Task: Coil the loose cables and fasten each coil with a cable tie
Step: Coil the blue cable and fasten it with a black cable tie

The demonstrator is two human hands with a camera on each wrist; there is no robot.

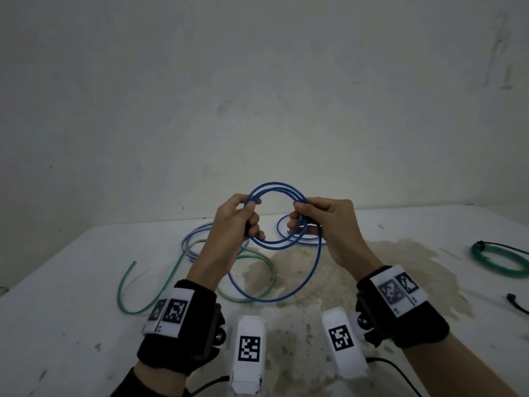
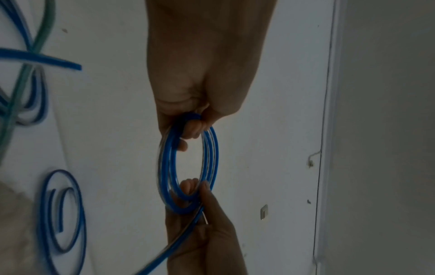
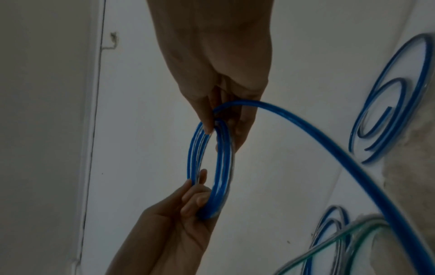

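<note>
Head view: the blue coil [image 1: 276, 216] is held up above the white table [image 1: 71, 282], upright, between both hands. The left hand [image 1: 237, 222] grips the coil's left side, fingers curled round the strands and thumb pressed on top. The right hand [image 1: 323, 224] grips the coil's right side the same way. A loose blue tail [image 1: 289, 290] drops from the coil near the right hand and sweeps below the coil across a brown stain [image 1: 357, 282] on the table. Below and left of the coil a green cable [image 1: 128, 293] lies loose, crossing a further blue cable [image 1: 189, 239] behind the left hand. Far right of the coil sits a green coil [image 1: 498, 260], already wound; a black tie [image 1: 515, 302] lies just below it.

Left wrist view: the left hand [image 2: 207, 74] closes round the top of the coil [image 2: 188, 167]; the right hand [image 2: 202, 232] holds its far side. Blue and green cables lie on the table left of the coil.

Right wrist view: the right hand [image 3: 221, 74] pinches the coil [image 3: 209, 167], the left hand [image 3: 179, 219] holds the opposite side, and the tail [image 3: 329, 148] arcs away to the right, crossing in front of the cables on the table.
</note>
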